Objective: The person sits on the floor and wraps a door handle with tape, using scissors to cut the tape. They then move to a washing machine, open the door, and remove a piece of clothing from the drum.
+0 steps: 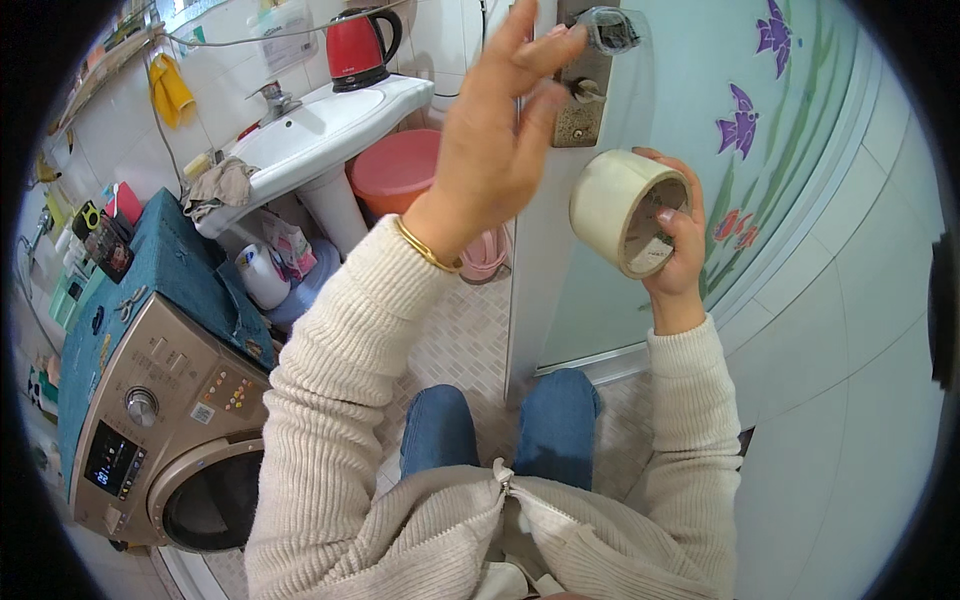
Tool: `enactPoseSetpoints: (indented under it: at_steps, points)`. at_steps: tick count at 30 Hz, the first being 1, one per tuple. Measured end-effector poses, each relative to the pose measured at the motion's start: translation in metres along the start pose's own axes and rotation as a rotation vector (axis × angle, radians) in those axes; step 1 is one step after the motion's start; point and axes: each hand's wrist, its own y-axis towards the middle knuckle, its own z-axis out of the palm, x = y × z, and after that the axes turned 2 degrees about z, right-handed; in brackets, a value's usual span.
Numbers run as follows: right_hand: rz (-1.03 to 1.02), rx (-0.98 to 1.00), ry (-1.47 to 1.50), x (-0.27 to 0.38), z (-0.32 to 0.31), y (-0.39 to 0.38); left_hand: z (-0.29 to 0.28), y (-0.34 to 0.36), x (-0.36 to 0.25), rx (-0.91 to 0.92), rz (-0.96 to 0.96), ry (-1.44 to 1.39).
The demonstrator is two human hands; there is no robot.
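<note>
My right hand grips a wide roll of clear packing tape, with the thumb inside its cardboard core. Raised at the upper middle, my left hand has its fingers apart and holds nothing that I can see. Its fingertips are beside a dark door handle wrapped in clear, shiny film; whether they touch it I cannot tell. Below the handle is a worn metal lock plate on the door's edge, with a small knob. The tape roll is in front of the frosted glass door.
At left stands a front-loading washing machine under a blue cloth, with pliers and cups on top. Beyond it are a white sink, a red kettle and a pink basin. A tiled wall curves along the right.
</note>
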Motion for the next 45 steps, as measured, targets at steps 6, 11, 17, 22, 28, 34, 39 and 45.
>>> enactPoseSetpoints:
  at_steps: [6,11,17,22,28,34,39,45]
  points:
    - [0.024,-0.043,0.037,0.01,-0.012,-0.002,-0.007,0.05,-0.01,-0.156,-0.317,-0.296]
    - [0.02,-0.004,0.029,0.014,-0.015,0.0,-0.017,0.072,-0.025,0.009,-0.446,-0.191]
    - [0.035,0.03,0.031,0.017,-0.015,0.002,-0.003,0.072,-0.037,0.038,-0.35,0.049]
    - [0.094,0.042,0.01,0.023,-0.013,0.004,0.004,0.07,-0.026,-0.031,-0.253,0.088]
    - [0.111,0.033,0.001,0.018,-0.01,0.005,0.0,0.067,-0.013,0.121,-0.284,-0.117]
    - [0.086,0.052,-0.01,0.009,0.011,-0.005,-0.003,0.062,0.02,0.158,0.115,-0.03]
    - [0.082,0.035,0.032,-0.003,0.034,-0.015,-0.021,0.024,-0.007,0.166,-0.134,-0.17]
    - [-0.024,0.005,-0.127,-0.024,0.057,-0.021,-0.031,-0.041,-0.013,0.297,0.119,0.046]
